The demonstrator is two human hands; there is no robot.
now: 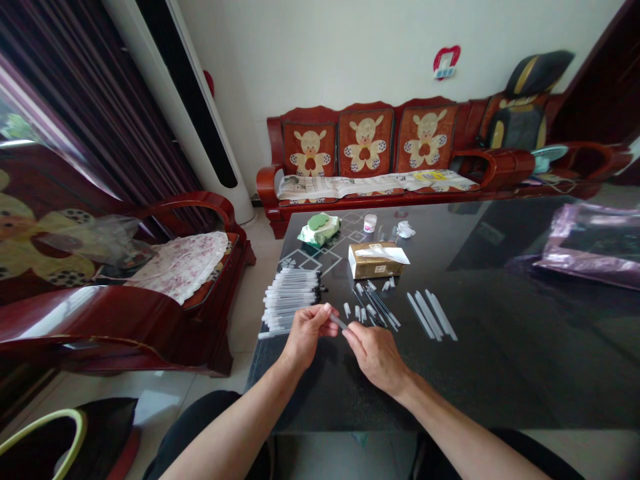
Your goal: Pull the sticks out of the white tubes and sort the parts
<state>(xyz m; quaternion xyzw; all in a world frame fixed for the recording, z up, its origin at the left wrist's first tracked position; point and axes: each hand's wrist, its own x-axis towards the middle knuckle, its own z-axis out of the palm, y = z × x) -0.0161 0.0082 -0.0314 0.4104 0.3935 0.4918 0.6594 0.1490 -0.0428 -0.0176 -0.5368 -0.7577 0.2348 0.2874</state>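
My left hand and my right hand meet over the near part of the dark table, both closed on a slim grey translucent pen barrel. Fingers hide both of its ends. Left of my hands lies a stacked row of frosted white pens with dark tips. Just beyond my right hand are several thin dark pen refills, with small whitish pen caps scattered around them. Further right, several frosted pen tubes lie side by side.
The glossy black table also carries a tissue box, a green pack of wipes, a small white jar, a crumpled tissue and a purple plastic package. Wooden seats stand behind and left.
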